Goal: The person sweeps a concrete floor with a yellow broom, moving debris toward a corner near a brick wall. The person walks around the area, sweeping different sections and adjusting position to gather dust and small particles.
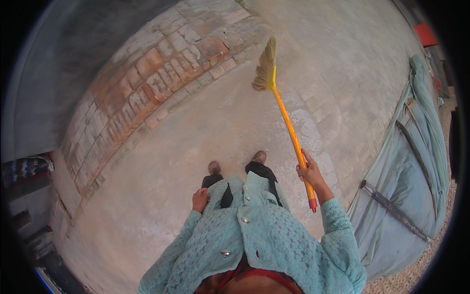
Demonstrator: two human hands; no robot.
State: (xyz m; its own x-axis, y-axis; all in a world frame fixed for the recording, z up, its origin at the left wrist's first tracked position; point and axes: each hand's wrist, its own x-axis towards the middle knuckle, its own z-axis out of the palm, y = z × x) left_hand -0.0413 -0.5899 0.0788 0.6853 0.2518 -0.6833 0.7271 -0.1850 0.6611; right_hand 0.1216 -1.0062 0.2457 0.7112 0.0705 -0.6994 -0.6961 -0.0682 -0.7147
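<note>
My right hand [309, 171] is wrapped round the orange handle of a broom [290, 125], a little above its red end. The broom points away from me and leans slightly left. A yellow collar joins the handle to a fan of tan bristles [266, 67] over the concrete floor; I cannot tell whether the bristles touch it. Beside the left edge of my light green knitted coat [281, 235] hangs my left hand [199, 200], its fingers curled in. What they hold, if anything, is hidden.
A curved brick edging [147, 93] runs along the left, next to a dark grey surface [54, 93]. On the right lies a greenish sheet [391, 215] with a dark pole [396, 213] across it. My shoes [259, 157] stand on the concrete floor [147, 181].
</note>
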